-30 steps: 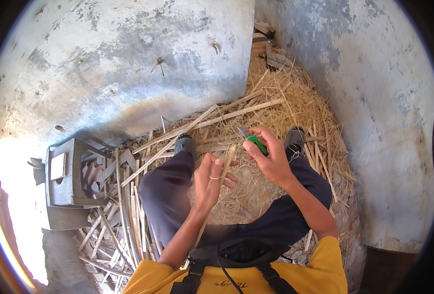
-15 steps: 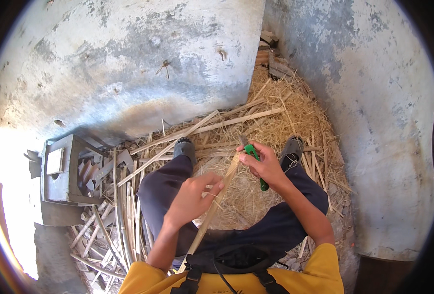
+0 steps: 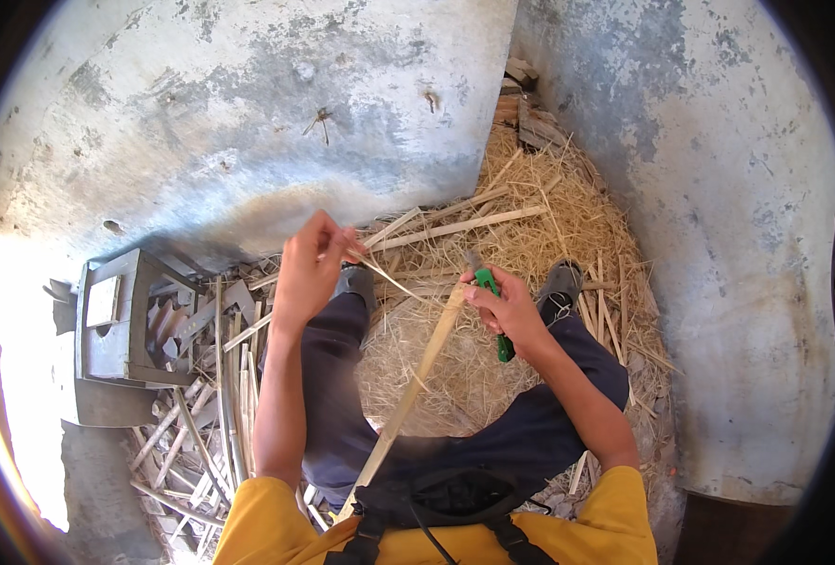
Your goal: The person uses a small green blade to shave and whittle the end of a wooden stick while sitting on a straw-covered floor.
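Observation:
My right hand [image 3: 509, 306] is closed round a green-handled utility knife [image 3: 486, 281], its blade pointing away from me. Those same fingertips touch the upper end of a pale bamboo strip [image 3: 408, 400], which slants down to my lap at the waist. Up and to the left, my left hand [image 3: 312, 268] pinches a thin pale sliver [image 3: 389, 278]. The sliver curves across toward the strip's upper end near the knife; whether it is still joined there I cannot make out.
Fine shavings [image 3: 568, 207] heap on the floor between and beyond my feet. Long strips [image 3: 474, 226] lie across them, and more are piled at left. A grey wooden box [image 3: 116, 320] stands at the left. Worn painted walls [image 3: 248, 104] rise ahead and at right.
My left hand has left the middle of the bamboo strip and moved up and left, with a thin sliver now stretched from its fingers. My right hand and the knife have barely moved.

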Demonstrator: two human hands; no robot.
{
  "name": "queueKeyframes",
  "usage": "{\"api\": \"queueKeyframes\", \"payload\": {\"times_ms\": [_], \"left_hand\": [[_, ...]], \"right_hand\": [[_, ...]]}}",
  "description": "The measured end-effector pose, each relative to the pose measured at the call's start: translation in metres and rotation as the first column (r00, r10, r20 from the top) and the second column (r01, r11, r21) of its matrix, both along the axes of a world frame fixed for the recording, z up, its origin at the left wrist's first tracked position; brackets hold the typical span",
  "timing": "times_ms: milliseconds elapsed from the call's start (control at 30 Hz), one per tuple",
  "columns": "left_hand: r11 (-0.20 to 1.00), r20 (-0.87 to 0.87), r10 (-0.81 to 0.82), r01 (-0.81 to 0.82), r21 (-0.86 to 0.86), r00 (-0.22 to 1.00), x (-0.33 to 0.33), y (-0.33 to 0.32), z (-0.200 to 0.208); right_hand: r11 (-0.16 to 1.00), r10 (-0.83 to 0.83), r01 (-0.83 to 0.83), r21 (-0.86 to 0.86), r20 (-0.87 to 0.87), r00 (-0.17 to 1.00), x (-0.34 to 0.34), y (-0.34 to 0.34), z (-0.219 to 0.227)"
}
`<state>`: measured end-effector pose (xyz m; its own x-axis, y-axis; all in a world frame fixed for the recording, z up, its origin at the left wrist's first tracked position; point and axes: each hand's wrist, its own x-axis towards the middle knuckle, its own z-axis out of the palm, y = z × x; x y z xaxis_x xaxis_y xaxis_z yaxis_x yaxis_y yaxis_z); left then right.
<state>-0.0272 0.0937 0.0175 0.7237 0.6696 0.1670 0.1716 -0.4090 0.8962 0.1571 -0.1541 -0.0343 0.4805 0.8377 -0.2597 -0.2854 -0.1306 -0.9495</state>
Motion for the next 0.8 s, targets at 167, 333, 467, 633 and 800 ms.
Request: {"api": "queueKeyframes", "payload": {"times_ms": [167,333,467,633,800], "left_hand": [[0.971,0.174,0.229,-0.238,0.033,0.958,-0.003,0.022,-0.007],[0.910,0.150,0.336,-0.361,0.205,0.930,-0.006,0.025,-0.002],[0.841,0.221,0.430,-0.477,0.254,0.875,-0.010,0.031,0.009],[0.811,0.313,0.472,-0.545,0.213,0.825,-0.020,0.046,0.023],[0.717,-0.549,0.260,0.222,0.661,0.794,-0.021,-0.027,-0.029]], "right_hand": [[1.000,-0.022,0.022,-0.015,0.009,1.000,0.003,-0.006,-0.005],[0.999,-0.025,0.026,-0.041,0.019,1.000,0.006,-0.004,0.001],[0.999,-0.023,0.022,-0.026,-0.047,0.999,0.012,-0.008,-0.002],[1.000,-0.019,0.017,-0.019,-0.102,0.995,0.018,-0.013,0.000],[1.000,-0.014,0.014,-0.007,-0.088,0.996,0.016,-0.010,0.006]]}}
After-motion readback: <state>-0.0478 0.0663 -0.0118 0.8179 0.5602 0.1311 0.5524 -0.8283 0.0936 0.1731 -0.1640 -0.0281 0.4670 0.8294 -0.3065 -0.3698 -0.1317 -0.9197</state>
